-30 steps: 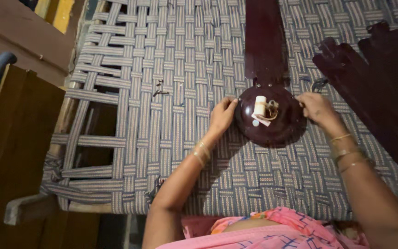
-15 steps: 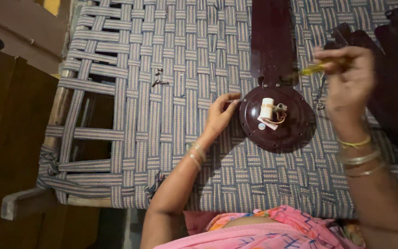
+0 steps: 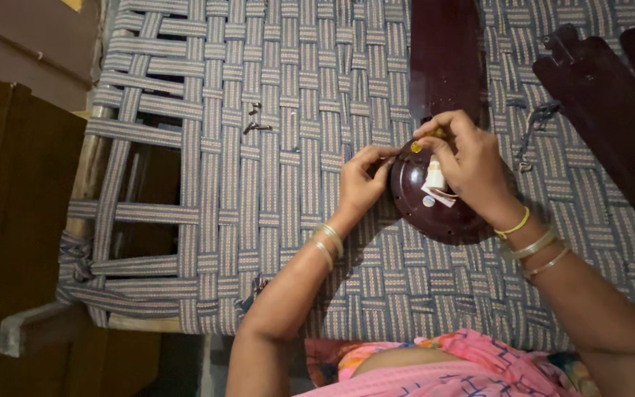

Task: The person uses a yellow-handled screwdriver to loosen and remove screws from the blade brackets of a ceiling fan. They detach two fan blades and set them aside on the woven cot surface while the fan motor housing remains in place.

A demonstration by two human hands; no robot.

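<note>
The left hand [image 3: 361,184] pinches the round dark fan hub [image 3: 435,213] at its edge, the right hand [image 3: 464,165] grips a yellow-handled screwdriver [image 3: 424,141] — best kept straight up, pushed down gently.

Fan motor housing [image 3: 435,213]: glossy dark maroon, smooth painted metal by the look. Fan blade [image 3: 446,51] at the far side: same maroon, smooth, duller sheen. Cot webbing [image 3: 273,88]: coarse woven cloth straps, matt. Screws [image 3: 253,121] left of it: dark metal. Bangles [image 3: 538,246] on right wrist: shiny metal. Cot frame [image 3: 34,327]: rough, worn wood.
</note>
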